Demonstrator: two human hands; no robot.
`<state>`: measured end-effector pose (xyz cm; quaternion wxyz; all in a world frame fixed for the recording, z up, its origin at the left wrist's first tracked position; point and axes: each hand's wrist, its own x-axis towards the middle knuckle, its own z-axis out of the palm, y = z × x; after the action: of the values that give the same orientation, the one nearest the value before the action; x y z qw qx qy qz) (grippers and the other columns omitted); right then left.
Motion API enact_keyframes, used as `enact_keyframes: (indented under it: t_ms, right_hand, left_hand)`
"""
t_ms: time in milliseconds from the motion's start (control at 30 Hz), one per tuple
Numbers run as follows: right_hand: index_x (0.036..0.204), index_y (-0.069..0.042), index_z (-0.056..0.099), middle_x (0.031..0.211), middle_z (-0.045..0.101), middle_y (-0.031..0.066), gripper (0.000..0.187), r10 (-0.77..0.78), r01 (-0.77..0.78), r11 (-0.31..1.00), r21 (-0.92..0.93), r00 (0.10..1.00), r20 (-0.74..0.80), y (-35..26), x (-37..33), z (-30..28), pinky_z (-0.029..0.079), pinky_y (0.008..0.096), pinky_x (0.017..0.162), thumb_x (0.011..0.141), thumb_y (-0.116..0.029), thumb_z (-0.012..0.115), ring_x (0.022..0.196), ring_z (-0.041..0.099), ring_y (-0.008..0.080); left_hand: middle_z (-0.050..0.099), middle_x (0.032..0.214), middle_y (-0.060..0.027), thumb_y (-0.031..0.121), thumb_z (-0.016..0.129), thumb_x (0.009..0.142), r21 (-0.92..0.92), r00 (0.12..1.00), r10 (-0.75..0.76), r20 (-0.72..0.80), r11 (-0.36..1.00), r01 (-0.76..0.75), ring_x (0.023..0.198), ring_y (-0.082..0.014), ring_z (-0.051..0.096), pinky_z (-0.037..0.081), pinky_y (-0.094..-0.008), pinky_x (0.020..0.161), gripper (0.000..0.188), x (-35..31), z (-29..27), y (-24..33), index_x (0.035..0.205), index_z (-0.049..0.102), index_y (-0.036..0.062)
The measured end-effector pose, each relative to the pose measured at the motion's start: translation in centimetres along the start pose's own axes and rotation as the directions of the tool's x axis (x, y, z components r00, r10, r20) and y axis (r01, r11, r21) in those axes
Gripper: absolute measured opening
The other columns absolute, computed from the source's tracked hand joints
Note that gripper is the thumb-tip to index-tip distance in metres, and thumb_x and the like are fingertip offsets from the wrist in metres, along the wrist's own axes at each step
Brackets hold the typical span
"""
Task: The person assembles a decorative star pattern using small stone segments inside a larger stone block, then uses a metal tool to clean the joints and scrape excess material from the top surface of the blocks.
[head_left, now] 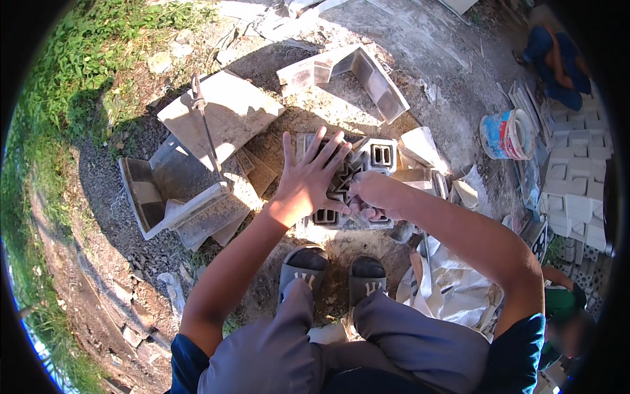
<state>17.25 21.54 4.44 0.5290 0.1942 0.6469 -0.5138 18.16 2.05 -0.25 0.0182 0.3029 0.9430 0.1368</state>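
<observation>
Between my feet and the far boards sits a grey block mould (pixel 382 155) with square, slotted corner cells and a star-like pattern in its middle. My left hand (pixel 308 176) lies over its left side, fingers stretched wide and palm down. Across the mould's lower right part, my right hand (pixel 374 195) is closed with its fingers curled down. Whatever it grips, if anything, is hidden under the fingers. Both hands cover much of the pattern.
Beyond the mould stands an angled frame of boards (pixel 377 82). Leaning panels (pixel 220 111) and a metal rod (pixel 209 131) are at left. A bucket (pixel 506 134), stacked pale blocks (pixel 577 177), crumpled white sheeting (pixel 459 279) and two other people are at right.
</observation>
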Motion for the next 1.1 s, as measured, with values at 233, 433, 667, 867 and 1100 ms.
enact_keyframes:
  t_ms: [233,433,667,867,1100]
  right_hand:
    - [0.088,-0.003,0.057,0.068,0.054,0.0045,0.015,0.009,-0.014,0.995,0.097,0.999,0.054,0.2,0.4,-0.9,0.035,0.0310,0.040,0.101,-0.010,0.054,0.043,0.046,0.0126]
    - [0.082,-0.004,0.057,0.063,0.050,0.0025,0.021,0.010,-0.008,0.993,0.122,1.000,-0.015,0.7,0.4,-0.8,0.037,0.0327,0.041,0.102,-0.010,0.055,0.047,0.049,0.0137]
    - [0.115,0.003,0.069,0.066,0.053,0.0002,0.027,-0.354,0.307,0.916,-0.258,0.921,-0.161,-2.2,-6.4,-2.8,0.045,0.0291,0.048,0.105,-0.016,0.051,0.052,0.053,0.0098]
    - [0.120,-0.001,0.074,0.084,0.069,0.0068,0.030,-0.448,0.371,0.893,-0.256,0.660,-0.603,7.4,-4.2,-5.4,0.054,0.0285,0.067,0.104,-0.021,0.058,0.073,0.066,0.0126]
    - [0.117,-0.004,0.077,0.105,0.076,0.0227,0.030,-0.557,0.383,0.823,-0.420,0.394,-0.731,10.4,-1.3,-1.3,0.055,0.0404,0.086,0.099,-0.026,0.065,0.092,0.074,0.0329]
  left_hand:
    - [0.022,0.172,-0.0034,0.087,0.068,0.057,0.091,0.998,-0.016,0.057,0.996,0.011,0.159,-0.0313,0.016,0.004,-0.0825,0.115,0.132,0.4,-0.1,0.4,0.165,0.028,0.0213]
    - [0.021,0.172,-0.0035,0.086,0.068,0.058,0.077,0.999,-0.016,0.051,0.997,0.012,0.159,-0.0314,0.015,0.005,-0.0821,0.115,0.131,0.4,-0.2,0.6,0.164,0.028,0.0213]
    - [0.018,0.173,-0.0061,0.072,0.074,0.072,-0.092,0.995,-0.103,0.003,0.990,0.102,0.160,-0.0352,0.010,0.003,-0.0747,0.120,0.119,-2.7,1.3,-0.4,0.165,0.024,0.0185]
    - [0.063,0.129,-0.0239,0.024,0.072,0.094,-0.478,0.803,-0.530,-0.273,0.799,0.364,0.121,-0.0395,0.056,0.042,-0.0497,0.108,0.048,-5.9,2.7,2.1,0.133,0.064,-0.0023]
    - [0.072,0.108,-0.0211,0.024,0.073,0.093,-0.624,0.687,-0.714,-0.132,0.598,0.502,0.093,-0.0304,0.071,0.055,-0.0383,0.083,0.039,-5.6,3.5,2.5,0.121,0.072,-0.0036]
